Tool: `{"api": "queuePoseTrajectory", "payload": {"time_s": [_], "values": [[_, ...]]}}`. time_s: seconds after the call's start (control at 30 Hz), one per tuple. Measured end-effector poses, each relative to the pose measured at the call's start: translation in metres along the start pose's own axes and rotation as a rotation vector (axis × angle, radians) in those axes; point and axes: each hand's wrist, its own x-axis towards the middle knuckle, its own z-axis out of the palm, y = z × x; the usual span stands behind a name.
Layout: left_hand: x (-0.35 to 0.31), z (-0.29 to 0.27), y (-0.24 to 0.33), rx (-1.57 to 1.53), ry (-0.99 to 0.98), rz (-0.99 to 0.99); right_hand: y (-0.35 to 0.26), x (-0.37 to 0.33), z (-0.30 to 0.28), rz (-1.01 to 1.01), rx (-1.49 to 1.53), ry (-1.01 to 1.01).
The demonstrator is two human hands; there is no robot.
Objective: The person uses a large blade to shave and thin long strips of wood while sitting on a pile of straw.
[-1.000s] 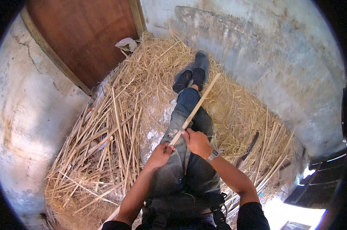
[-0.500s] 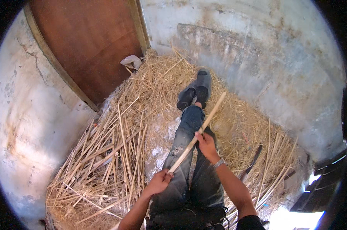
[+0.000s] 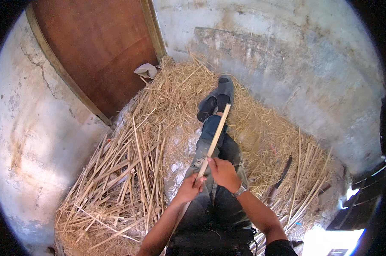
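A pale split-bamboo strip [image 3: 217, 132] slants over my outstretched legs [image 3: 233, 160], its far end near my crossed shoes [image 3: 223, 87]. My right hand [image 3: 224, 173] pinches it around the middle, thumb along the strip. Just nearer to me, my left hand [image 3: 190, 190] has its fingers closed round the same strip. Its lower part runs on past the left hand beside my forearm. To the right of my legs lies a knife with a long dark blade [image 3: 282, 174], touched by neither hand.
Many loose strips [image 3: 133, 170] are heaped on my left, and another bundle of strips [image 3: 302, 187] lies at the right. Thin shavings [image 3: 182, 89] cover the floor. A brown door [image 3: 97, 47] and worn plaster walls [image 3: 278, 64] enclose the corner, with a whitish bag [image 3: 146, 70] by the door.
The strip has come nearer to me and stands at a steeper angle. My hands are closer together: the left has moved up and right, the right down and left.
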Motion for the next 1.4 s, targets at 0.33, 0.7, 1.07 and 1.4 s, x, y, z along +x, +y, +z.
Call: {"api": "queuePoseTrajectory", "payload": {"time_s": [0.33, 0.7, 1.07, 1.4], "values": [[0.002, -0.005, -0.014, -0.466, -0.194, -0.256, 0.001, -0.032, 0.019, -0.176, -0.3, -0.318], [0.003, -0.007, -0.02, -0.526, -0.073, -0.237, -0.004, -0.018, 0.022, -0.297, -0.413, -0.234], [0.001, -0.001, -0.019, -0.475, -0.097, -0.124, 0.011, -0.013, 0.023, -0.37, -0.45, -0.197], [-0.006, -0.002, -0.036, 0.01, 0.081, 0.083, 0.016, -0.012, 0.029, -0.541, -0.384, -0.016]]}}
